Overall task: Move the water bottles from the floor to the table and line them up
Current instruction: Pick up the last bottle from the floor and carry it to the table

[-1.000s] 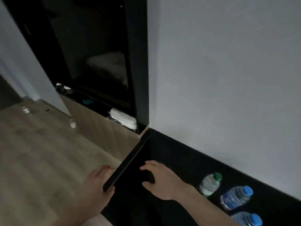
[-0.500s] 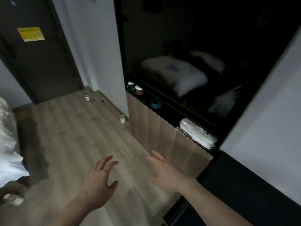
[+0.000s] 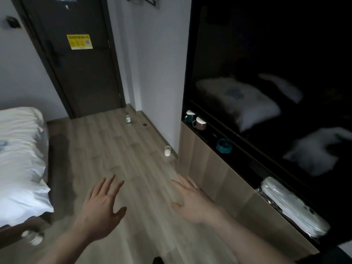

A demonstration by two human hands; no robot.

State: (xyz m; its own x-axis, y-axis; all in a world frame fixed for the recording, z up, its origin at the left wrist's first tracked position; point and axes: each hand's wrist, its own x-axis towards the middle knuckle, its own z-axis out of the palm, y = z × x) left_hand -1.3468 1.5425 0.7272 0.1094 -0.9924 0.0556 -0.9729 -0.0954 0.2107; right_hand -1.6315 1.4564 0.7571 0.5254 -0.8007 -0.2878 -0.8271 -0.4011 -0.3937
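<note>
Two water bottles are on the wooden floor (image 3: pixel 114 153). A small one with a green label (image 3: pixel 128 119) stands upright far off, near the dark door. A white-looking one (image 3: pixel 167 151) stands by the corner of the wooden cabinet. A third, blurred bottle (image 3: pixel 33 237) shows at the lower left under the bed's edge. My left hand (image 3: pixel 102 206) and my right hand (image 3: pixel 192 201) hover over the floor with fingers spread, holding nothing. The table is out of view.
A bed with white bedding (image 3: pixel 19 159) fills the left. A wooden cabinet (image 3: pixel 219 178) with a dark shelf holding mugs (image 3: pixel 196 121), a teal dish (image 3: pixel 223 146) and white packets (image 3: pixel 291 204) runs along the right. A dark door (image 3: pixel 76 63) stands ahead.
The view has swung left from the black table with its bottles to the floor, door and bed. Both hands have left the table's edge and now hang open over the floor.
</note>
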